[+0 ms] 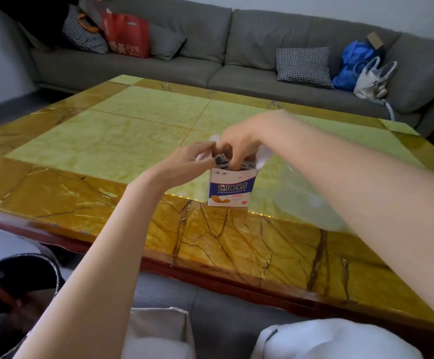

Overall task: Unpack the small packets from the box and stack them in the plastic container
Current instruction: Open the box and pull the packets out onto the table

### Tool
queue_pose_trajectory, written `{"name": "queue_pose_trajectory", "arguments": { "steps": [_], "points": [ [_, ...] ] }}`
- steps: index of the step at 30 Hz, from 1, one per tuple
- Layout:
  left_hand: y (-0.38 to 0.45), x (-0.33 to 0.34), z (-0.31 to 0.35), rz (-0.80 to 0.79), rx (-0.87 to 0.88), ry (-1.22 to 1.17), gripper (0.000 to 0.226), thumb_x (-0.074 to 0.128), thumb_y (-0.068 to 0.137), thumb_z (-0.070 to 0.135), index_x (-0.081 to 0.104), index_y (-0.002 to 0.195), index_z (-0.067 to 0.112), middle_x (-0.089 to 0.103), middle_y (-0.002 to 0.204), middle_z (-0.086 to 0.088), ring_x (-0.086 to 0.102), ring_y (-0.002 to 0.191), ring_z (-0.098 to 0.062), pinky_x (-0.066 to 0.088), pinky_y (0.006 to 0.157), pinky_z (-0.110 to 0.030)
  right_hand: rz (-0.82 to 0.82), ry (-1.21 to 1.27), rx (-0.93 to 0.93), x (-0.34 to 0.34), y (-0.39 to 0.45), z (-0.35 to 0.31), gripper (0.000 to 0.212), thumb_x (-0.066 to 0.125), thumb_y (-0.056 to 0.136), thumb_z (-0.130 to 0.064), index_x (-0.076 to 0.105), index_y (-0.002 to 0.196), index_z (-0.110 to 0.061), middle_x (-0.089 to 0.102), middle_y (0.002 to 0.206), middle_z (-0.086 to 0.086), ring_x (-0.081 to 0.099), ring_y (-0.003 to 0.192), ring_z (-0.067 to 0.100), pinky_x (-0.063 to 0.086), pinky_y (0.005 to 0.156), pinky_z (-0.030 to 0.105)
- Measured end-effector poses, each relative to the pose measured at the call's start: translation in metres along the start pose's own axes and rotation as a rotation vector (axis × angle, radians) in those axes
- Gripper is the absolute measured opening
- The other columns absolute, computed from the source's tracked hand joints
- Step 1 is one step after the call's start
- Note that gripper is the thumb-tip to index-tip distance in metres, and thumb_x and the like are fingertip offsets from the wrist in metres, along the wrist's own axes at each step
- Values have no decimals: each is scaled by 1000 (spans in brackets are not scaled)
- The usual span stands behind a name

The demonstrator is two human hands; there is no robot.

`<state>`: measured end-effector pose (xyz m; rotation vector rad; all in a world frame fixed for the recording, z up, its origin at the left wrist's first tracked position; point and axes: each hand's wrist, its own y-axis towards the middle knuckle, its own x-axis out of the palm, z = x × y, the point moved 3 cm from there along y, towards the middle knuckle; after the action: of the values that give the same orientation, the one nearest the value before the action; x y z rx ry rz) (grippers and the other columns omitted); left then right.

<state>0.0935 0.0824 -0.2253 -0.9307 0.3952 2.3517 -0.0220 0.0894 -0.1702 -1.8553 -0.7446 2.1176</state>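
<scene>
Several packets fill open box.

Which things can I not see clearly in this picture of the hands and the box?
- Head view: the packets inside the box are mostly covered by the right hand and left hand; their number is unknown.
- The plastic container is clear, blurred and partly behind the right forearm; its contents cannot be told.
</scene>
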Motion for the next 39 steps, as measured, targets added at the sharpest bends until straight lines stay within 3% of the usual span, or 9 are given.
{"name": "queue_pose_trajectory", "arguments": {
  "steps": [7, 10, 13, 18, 23, 27, 31, 36, 39],
  "points": [
    [0, 5, -4, 48, 19, -22, 77, 70, 78, 32, 30, 143, 20, 33, 145, 2, 36, 130, -16, 37, 93, -26, 42, 3, 69, 19, 12, -4, 46, 58, 89, -19, 41, 132, -14, 58, 118, 9, 59, 89, 21, 49, 55, 21],
    [4, 6, -8, 33, -6, -119, 74, 73, 76, 25, 35, 139, 19, 38, 143, 0, 41, 125, -15, 44, 96, -32, 149, 70, 13, 24, 17, -2, 38, 57, 88, -13, 49, 125, -14, 60, 107, 6, 58, 83, 21, 48, 58, 23],
    [5, 7, -9, 13, -7, -174, 72, 74, 76, 21, 35, 136, 20, 46, 137, 0, 48, 117, -13, 48, 87, -29, 272, 130, -16, 21, 14, 3, 12, 50, 90, -7, 58, 92, -16, 57, 84, 2, 54, 66, 15, 40, 50, 20],
    [8, 6, -10, 46, 0, -108, 76, 75, 74, 27, 34, 137, 18, 47, 136, 3, 47, 119, -14, 45, 94, -31, 439, 228, -63, 4, 3, 11, 36, 55, 81, -2, 46, 51, -21, 44, 54, -1, 40, 53, 14, 29, 48, 24],
    [8, 9, -3, 98, 26, -88, 68, 78, 72, 23, 42, 129, 13, 53, 124, 2, 48, 107, -10, 39, 84, -25, 588, 237, -52, -4, -10, 22, 21, 53, 78, -6, 67, 89, 6, 65, 86, 27, 57, 73, 31, 35, 58, 31],
    [6, -2, -5, 246, -1, 51, 70, 79, 69, 25, 44, 127, 11, 55, 124, -2, 47, 99, -10, 37, 79, -24, 800, 241, 34, -20, -26, 38, 27, 58, 78, -10, 64, 96, 8, 61, 98, 29, 45, 71, 22, 36, 66, 29],
    [-2, -22, -8, 465, -33, 238, 73, 79, 68, 26, 41, 129, 11, 50, 126, -8, 48, 107, -27, 39, 84, -34, 970, 291, 183, -30, -36, 53, 24, 54, 74, -10, 67, 92, -2, 65, 92, 22, 61, 89, 33, 52, 79, 39],
    [-10, -27, -10, 545, -66, 377, 71, 75, 73, 27, 38, 132, 13, 45, 130, -8, 41, 112, -33, 34, 88, -33, 782, 33, 321, -7, -35, 29, 31, 50, 86, -9, 66, 110, -21, 62, 113, 15, 58, 104, 36, 43, 75, 33],
    [-12, -23, -5, 523, -35, 373, 72, 75, 73, 26, 38, 133, 13, 45, 130, -7, 40, 112, -32, 35, 89, -34, 579, -136, 284, 30, -19, 11, 27, 49, 86, -3, 63, 106, -12, 60, 98, 10, 59, 91, 32, 35, 61, 26]
  ]
}}
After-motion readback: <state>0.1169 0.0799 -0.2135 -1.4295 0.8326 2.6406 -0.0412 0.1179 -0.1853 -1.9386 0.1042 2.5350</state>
